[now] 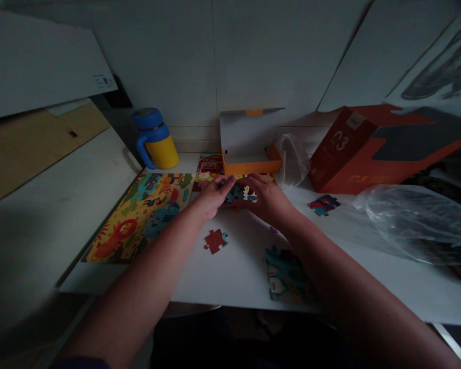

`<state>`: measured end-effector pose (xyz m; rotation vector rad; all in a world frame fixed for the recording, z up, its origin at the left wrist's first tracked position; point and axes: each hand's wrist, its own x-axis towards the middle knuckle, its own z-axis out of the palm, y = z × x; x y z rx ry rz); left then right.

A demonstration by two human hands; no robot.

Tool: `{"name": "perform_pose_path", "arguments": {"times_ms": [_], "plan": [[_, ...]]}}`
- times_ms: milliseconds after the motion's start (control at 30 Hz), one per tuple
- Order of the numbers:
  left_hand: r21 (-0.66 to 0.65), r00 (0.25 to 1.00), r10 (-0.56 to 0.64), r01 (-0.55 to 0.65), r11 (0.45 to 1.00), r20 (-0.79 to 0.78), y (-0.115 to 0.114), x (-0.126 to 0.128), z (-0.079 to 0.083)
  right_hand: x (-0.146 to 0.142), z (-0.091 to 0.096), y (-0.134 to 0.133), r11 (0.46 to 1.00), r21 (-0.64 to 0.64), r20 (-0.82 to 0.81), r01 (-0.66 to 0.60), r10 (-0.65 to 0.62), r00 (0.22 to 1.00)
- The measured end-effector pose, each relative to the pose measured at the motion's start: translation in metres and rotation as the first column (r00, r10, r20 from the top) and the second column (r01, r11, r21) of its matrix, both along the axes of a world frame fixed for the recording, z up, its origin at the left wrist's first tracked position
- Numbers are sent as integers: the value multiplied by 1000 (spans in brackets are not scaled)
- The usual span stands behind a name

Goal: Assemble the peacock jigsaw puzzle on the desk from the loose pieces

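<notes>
My left hand (214, 197) and my right hand (268, 197) meet over the middle of the white table. Dark teal and white jigsaw puzzle pieces (238, 192) show between them, gripped from both sides with bent fingers. Parts of these pieces are covered by my fingers. Nearer to me lies a single reddish-brown puzzle piece (215, 241). Beneath my right forearm rests a joined teal puzzle section (286, 274), partly hidden by the arm. Another dark red and blue piece (324, 205) lies off to the right.
An open orange box (251, 167) stands behind my hands. On the left are a yellow picture sheet (146, 212) and a blue-and-yellow mug (161, 146). Rightward stand a red-orange carton (346, 148) and clear plastic bags (418, 220). A wall closes off the back.
</notes>
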<state>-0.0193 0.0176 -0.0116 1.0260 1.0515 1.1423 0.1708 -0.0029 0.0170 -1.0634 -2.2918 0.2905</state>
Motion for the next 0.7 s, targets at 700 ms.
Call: {"name": "perform_pose_path", "arguments": {"times_ms": [700], "plan": [[-15,977,-135,139,990,167,1,-7,4,12,-16,19,879,-468,-564,96,-380,733]]}}
